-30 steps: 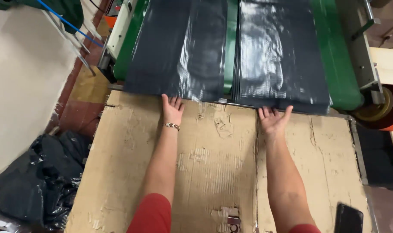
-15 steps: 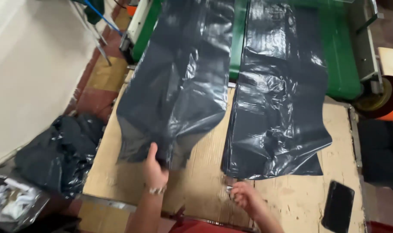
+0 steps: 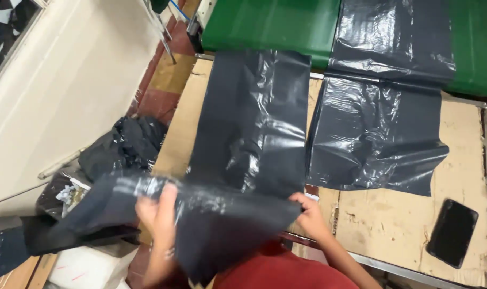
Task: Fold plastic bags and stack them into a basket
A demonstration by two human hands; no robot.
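Note:
A long black plastic bag sheet (image 3: 254, 123) lies on the cardboard-covered table (image 3: 393, 219), and its near end is lifted toward me. My left hand (image 3: 156, 206) grips that lifted end at its left side. At the right corner of the same end, my right hand (image 3: 307, 211) pinches the sheet. A second black plastic sheet (image 3: 372, 134) lies flat beside it on the right, running back onto the green machine bed (image 3: 270, 24).
A black phone (image 3: 452, 233) lies at the table's near right corner. A heap of black plastic (image 3: 120, 147) sits on the floor to the left, next to a cream wall. The table's metal edge runs along the right side.
Both hands went from flat on the cardboard to pulling the left black sheet toward me. Its near end is now lifted off the table, and the view has shifted left.

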